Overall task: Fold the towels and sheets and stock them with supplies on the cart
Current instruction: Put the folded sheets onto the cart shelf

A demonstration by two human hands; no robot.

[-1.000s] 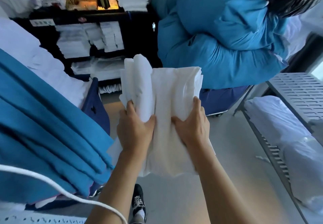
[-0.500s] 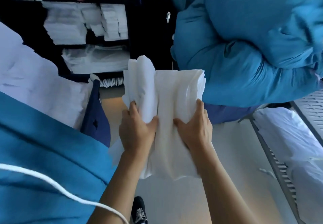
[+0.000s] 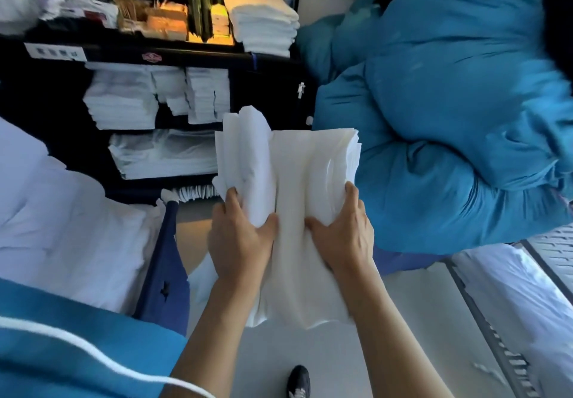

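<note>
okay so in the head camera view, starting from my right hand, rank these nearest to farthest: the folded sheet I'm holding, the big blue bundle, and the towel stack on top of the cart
1. The folded white sheet: gripped by the right hand itself, with the left hand on its other side.
2. The big blue bundle: just to the right of that hand.
3. The towel stack: far ahead, on the cart's top shelf.

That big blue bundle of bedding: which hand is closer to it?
Right. The right hand grips the folded white sheet just beside the blue bundle; the left hand holds the sheet's far side.
</note>
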